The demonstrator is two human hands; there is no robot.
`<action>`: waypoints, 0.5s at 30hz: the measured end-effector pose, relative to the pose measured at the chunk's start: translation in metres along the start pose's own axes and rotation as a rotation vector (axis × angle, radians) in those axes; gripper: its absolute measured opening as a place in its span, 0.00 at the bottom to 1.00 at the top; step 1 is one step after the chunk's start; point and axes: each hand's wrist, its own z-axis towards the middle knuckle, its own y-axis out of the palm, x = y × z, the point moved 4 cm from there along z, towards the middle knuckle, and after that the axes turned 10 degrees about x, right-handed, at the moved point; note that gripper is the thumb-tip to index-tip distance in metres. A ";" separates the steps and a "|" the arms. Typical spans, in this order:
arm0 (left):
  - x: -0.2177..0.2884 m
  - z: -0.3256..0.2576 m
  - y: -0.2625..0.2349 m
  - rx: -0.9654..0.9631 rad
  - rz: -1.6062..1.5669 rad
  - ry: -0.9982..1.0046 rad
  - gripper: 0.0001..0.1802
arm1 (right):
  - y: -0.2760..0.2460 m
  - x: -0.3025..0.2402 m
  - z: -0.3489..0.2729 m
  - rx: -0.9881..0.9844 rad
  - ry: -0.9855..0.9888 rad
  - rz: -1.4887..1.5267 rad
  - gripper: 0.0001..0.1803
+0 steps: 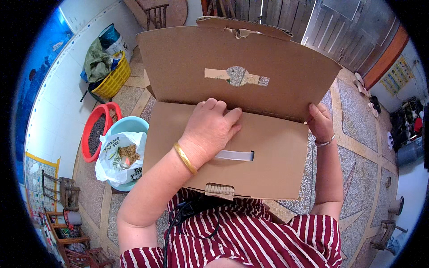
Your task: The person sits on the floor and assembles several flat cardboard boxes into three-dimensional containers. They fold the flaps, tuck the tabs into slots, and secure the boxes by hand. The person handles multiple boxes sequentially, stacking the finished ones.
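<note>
A brown cardboard box [272,174] is in front of my body with its lid panel [178,58] raised at the far side. That lid has a cut-out slot through its middle. My left hand [212,123] lies palm down on the box's inner panel, fingers bent into the crease below the lid; their tips are hidden. A white plastic strap handle [237,155] comes out from beneath this hand. At the right corner, my right hand [320,120] grips the box edge, thumb showing and the other fingers mostly behind the cardboard.
Left of the box, a light blue basin [134,124] holds a white plastic bag [107,161] with brown bits. Beside it are a red basin [85,145] and a yellow basket [117,77]. Wooden stools [69,194] stand at lower left; shoes [373,105] lie by the right wall.
</note>
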 end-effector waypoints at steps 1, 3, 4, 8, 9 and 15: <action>0.000 -0.003 0.001 0.005 -0.006 -0.005 0.16 | 0.003 -0.002 -0.002 0.033 -0.022 -0.024 0.15; 0.001 -0.006 -0.001 0.011 -0.024 -0.024 0.16 | 0.005 -0.002 -0.003 0.060 -0.060 -0.063 0.15; 0.002 -0.007 -0.004 0.015 -0.033 -0.038 0.17 | 0.007 -0.003 -0.003 0.071 -0.081 -0.083 0.15; -0.003 -0.014 -0.008 -0.090 -0.085 -0.091 0.19 | 0.008 -0.003 -0.004 0.030 -0.119 -0.122 0.12; -0.004 -0.018 -0.013 -0.104 -0.158 -0.130 0.20 | 0.007 -0.003 -0.007 0.051 -0.114 -0.130 0.12; 0.011 -0.049 -0.029 -0.074 -0.161 -0.014 0.21 | -0.005 -0.006 -0.013 -0.031 -0.070 -0.122 0.10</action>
